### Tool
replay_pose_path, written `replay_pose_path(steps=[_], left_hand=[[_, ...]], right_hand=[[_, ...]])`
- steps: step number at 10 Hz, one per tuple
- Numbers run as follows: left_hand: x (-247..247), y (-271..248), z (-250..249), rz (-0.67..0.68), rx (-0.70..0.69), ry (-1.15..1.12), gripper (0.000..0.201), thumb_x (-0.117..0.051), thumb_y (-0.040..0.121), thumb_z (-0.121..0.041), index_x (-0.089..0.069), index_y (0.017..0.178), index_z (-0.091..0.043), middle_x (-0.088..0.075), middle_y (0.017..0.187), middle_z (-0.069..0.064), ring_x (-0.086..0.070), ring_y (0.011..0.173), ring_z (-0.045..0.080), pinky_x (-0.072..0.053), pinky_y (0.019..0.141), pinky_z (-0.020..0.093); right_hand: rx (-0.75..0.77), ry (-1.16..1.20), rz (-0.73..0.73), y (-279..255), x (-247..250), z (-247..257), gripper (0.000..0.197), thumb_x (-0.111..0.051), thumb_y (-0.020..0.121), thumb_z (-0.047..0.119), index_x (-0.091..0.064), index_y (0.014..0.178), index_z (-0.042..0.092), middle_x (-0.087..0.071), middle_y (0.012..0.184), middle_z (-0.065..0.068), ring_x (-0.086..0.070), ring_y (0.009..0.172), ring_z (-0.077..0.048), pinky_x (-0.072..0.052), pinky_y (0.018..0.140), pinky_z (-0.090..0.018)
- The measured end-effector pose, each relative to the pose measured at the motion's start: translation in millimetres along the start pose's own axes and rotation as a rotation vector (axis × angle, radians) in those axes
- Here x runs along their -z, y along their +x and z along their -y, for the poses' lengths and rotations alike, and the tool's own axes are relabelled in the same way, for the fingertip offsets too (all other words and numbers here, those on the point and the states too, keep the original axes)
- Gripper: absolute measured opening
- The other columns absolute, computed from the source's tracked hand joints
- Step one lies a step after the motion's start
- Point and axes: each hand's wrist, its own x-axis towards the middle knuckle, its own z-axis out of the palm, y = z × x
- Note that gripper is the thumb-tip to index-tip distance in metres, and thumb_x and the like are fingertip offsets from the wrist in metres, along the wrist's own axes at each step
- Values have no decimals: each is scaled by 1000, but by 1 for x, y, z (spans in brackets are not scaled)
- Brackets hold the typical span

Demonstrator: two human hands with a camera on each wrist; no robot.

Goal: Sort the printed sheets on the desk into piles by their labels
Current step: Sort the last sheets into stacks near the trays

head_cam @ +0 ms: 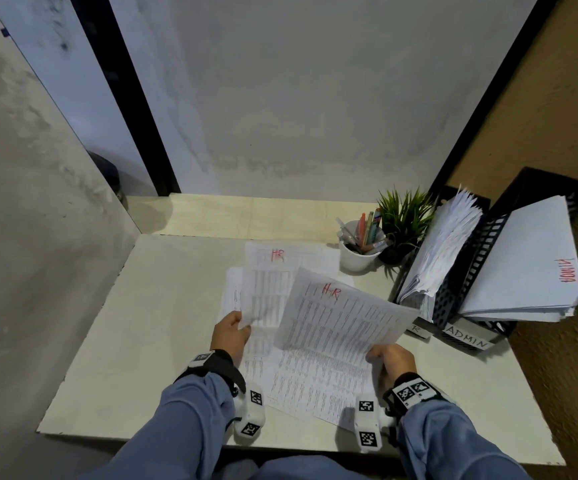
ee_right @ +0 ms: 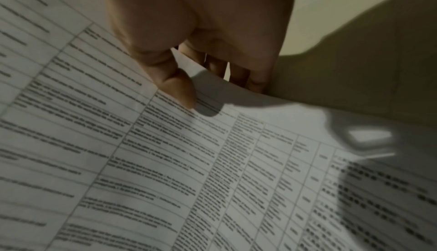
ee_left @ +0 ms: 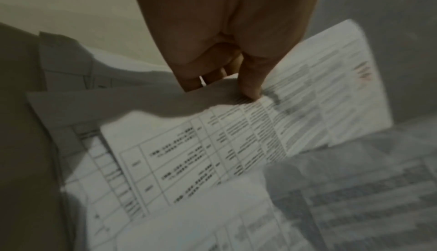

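My right hand (head_cam: 389, 358) pinches the near corner of a printed sheet marked "HR" in red (head_cam: 343, 313) and holds it lifted over the desk; the right wrist view shows the thumb (ee_right: 179, 90) on top and fingers underneath. My left hand (head_cam: 233, 329) pinches the near edge of another table-printed sheet (head_cam: 266, 289), its thumb (ee_left: 250, 86) pressing on the paper (ee_left: 307, 96). More printed sheets (head_cam: 315, 386) lie flat beneath both. A further sheet marked "HR" (head_cam: 280, 256) lies behind them.
Two black file trays stand at the right: one stuffed with papers (head_cam: 436, 258), one labelled "ADMIN" (head_cam: 467, 341) holding a stack marked in red (head_cam: 529, 268). A white cup of pens (head_cam: 358, 251) and a small green plant (head_cam: 403, 220) sit behind. Walls enclose the desk (head_cam: 142, 323).
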Motion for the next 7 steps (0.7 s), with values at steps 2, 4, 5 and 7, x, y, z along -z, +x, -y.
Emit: replay_pose_path(steps=[2,4,5,7], left_hand=[[-20,-8,4,233,72,-146,32,-31,63,24,-59,72,11,-53,81,15,-47,82,26,-36,77,38],[-24,-20,-12,186,37,4,58,-21,60,25,-46,30,-19,-43,45,-4,-43,57,17,-36,72,31],[-12,-9,-13,-106,42,331,48,-39,74,10,-64,57,-26,-62,76,2,-55,78,25,-43,71,29],[-1,-1,-1,-213,324,625,75,-75,70,-35,-36,125,-3,-45,127,16,-49,115,35,-44,95,44]], right_hand=[[74,47,82,0,-12,4,24,-53,61,-22,-56,67,1,-55,69,-10,-50,70,-26,-43,64,-33],[168,-234,-308,34,-30,-6,92,23,49,-20,-53,101,-19,-57,102,-38,-41,86,-61,-38,81,-65],[-254,197,-87,23,-25,-14,20,-45,58,-23,-55,67,-9,-59,65,-16,-50,73,-34,-43,63,-39],[44,85,129,2,-23,-14,30,-45,59,-31,-59,67,-6,-61,75,-15,-54,72,-28,-45,76,-39]])
